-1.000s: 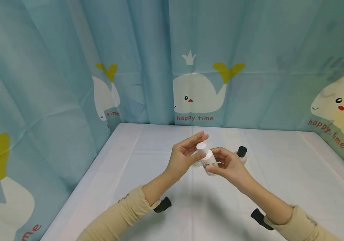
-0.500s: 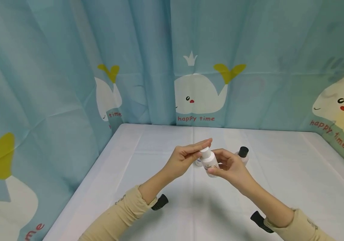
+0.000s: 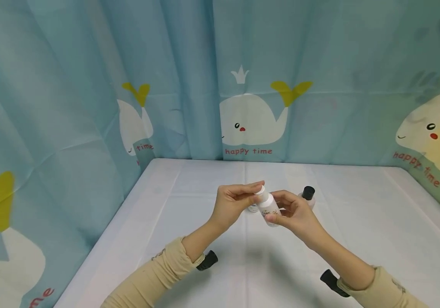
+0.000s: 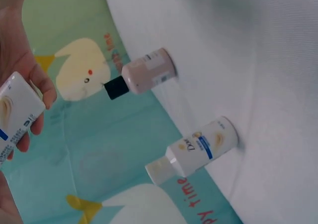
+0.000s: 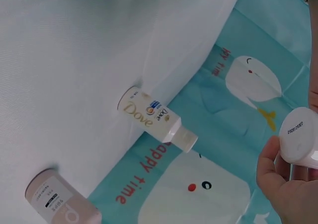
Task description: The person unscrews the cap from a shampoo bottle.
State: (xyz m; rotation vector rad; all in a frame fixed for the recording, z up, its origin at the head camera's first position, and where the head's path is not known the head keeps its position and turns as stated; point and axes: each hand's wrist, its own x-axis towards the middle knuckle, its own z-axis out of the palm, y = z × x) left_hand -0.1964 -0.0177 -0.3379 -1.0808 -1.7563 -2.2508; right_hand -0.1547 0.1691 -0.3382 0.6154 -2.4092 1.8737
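Held white bottle (image 3: 268, 208); printed base (image 5: 297, 134), right wrist view only

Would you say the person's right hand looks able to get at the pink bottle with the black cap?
Probably not just yet, as the right hand holds a white bottle. Once freed, it likely could: the pink bottle stands just beyond, with nothing seen between them.
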